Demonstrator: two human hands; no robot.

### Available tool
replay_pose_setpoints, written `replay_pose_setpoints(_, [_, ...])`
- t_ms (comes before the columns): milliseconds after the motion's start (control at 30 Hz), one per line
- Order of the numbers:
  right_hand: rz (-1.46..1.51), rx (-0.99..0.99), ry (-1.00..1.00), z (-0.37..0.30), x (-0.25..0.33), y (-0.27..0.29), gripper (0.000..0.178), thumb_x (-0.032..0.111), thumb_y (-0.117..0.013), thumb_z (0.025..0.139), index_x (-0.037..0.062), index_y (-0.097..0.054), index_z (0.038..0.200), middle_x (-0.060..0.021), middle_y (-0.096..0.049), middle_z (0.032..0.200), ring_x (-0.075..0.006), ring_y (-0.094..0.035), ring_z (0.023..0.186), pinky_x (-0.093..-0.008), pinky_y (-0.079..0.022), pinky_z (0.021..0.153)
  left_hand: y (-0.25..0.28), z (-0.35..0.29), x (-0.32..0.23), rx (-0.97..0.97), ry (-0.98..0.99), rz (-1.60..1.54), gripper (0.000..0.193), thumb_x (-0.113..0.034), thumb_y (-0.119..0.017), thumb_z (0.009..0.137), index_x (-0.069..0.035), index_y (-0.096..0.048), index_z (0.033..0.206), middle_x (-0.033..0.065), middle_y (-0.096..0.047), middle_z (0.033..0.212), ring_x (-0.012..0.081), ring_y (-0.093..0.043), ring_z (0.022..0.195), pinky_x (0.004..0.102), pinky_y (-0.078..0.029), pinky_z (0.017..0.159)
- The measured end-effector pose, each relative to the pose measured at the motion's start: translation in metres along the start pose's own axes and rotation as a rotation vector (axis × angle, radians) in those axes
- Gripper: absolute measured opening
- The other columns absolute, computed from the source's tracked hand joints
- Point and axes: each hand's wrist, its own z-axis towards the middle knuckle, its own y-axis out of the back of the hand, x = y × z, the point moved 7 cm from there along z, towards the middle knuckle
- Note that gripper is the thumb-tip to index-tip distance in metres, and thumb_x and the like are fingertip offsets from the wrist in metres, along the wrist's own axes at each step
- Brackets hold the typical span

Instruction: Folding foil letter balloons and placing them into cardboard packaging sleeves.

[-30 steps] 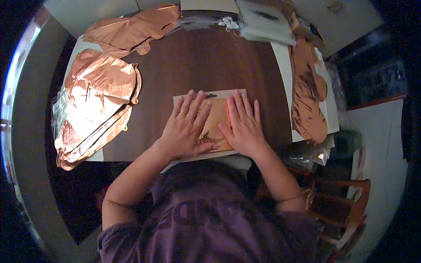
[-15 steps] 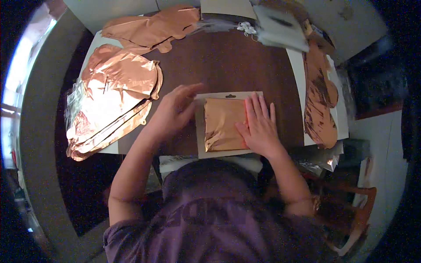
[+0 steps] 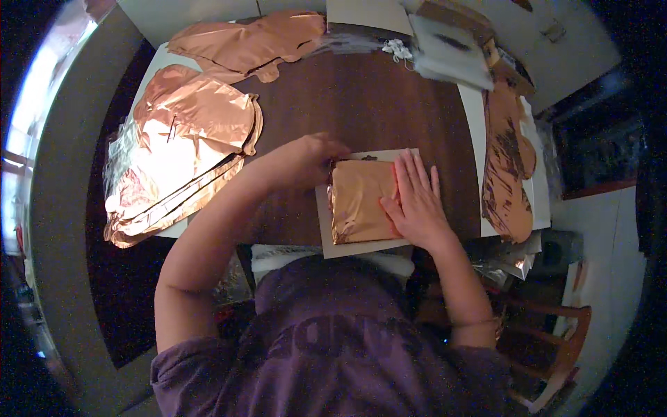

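Person seated at the near edge of a dark wood tabletop, purple shirt, both forearms out.

Folded copper foil piece lies on a pale card backing, just in front of the person. Right hand flat on the foil's right half, fingers spread, palm down: no grip, just pressing. Left hand at the foil's upper left corner, fingers curled over the edge; looks like a narrow pinch on the corner, though the fingertips are hidden.

Judgement: step in hand is flattening and squaring the fold on its card. Next move calls for steady pressure from the right while the left sets that corner without creasing.

Farther left, a stack of flat copper foil balloons. Right edge, 1 long crinkled foil strip. Far edge, more foil and clear packets.
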Motion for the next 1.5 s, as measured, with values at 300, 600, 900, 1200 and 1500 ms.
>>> replay_pose_setpoints(300, [0.023, -0.013, 0.080, -0.003, 0.000, 0.007, 0.074, 0.044, -0.051, 0.093, 0.0011, -0.026, 0.148, -0.0193, -0.021, 0.155, -0.0341, -0.018, 0.145, -0.0523, -0.008, 0.116, -0.002, -0.009, -0.007, 0.072, 0.230, 0.001, 0.028, -0.005, -0.064, 0.075, -0.003, -0.068, 0.102, 0.0181, -0.068, 0.093, 0.0357, -0.066, 0.086, 0.0403, -0.053, 0.077])
replay_pose_setpoints(600, [0.005, -0.007, 0.082, 0.000, 0.002, 0.010, 0.074, 0.043, -0.053, 0.092, 0.0010, -0.026, 0.147, -0.0194, -0.020, 0.156, -0.0341, -0.017, 0.145, -0.0519, -0.008, 0.117, -0.007, -0.025, 0.000, 0.052, 0.390, -0.265, 0.041, -0.011, -0.069, 0.077, -0.001, -0.063, 0.116, 0.0206, -0.069, 0.097, 0.0317, -0.068, 0.090, 0.0376, -0.053, 0.080])
replay_pose_setpoints(900, [0.135, -0.078, 0.223, 0.000, 0.048, 0.030, 0.070, 0.038, -0.055, 0.091, 0.0029, -0.030, 0.146, -0.0199, -0.022, 0.155, -0.0360, -0.018, 0.144, -0.0521, -0.010, 0.116, -0.002, -0.025, -0.005, 0.029, 0.475, -0.249, 0.051, -0.014, -0.073, 0.075, 0.001, -0.058, 0.122, 0.0219, -0.068, 0.101, 0.0303, -0.068, 0.094, 0.0375, -0.054, 0.081])
replay_pose_setpoints(1200, [0.100, -0.015, 0.219, 0.004, 0.070, -0.007, 0.077, 0.047, -0.060, 0.086, 0.0065, -0.033, 0.147, -0.0205, -0.024, 0.154, -0.0398, -0.016, 0.143, -0.0567, -0.009, 0.115, -0.003, -0.031, 0.002, -0.067, 0.358, -0.156, 0.039, -0.015, -0.068, 0.078, 0.001, -0.063, 0.114, 0.0204, -0.066, 0.101, 0.0342, -0.065, 0.094, 0.0388, -0.052, 0.085])
replay_pose_setpoints(1500, [0.179, -0.073, 0.209, 0.003, 0.065, -0.002, 0.076, 0.045, -0.062, 0.085, 0.0063, -0.036, 0.145, -0.0209, -0.028, 0.152, -0.0404, -0.022, 0.142, -0.0580, -0.010, 0.115, -0.004, -0.024, -0.012, -0.068, 0.211, 0.053, 0.041, -0.011, -0.069, 0.074, -0.003, -0.063, 0.113, 0.0206, -0.060, 0.107, 0.0374, -0.057, 0.105, 0.0418, -0.049, 0.091])
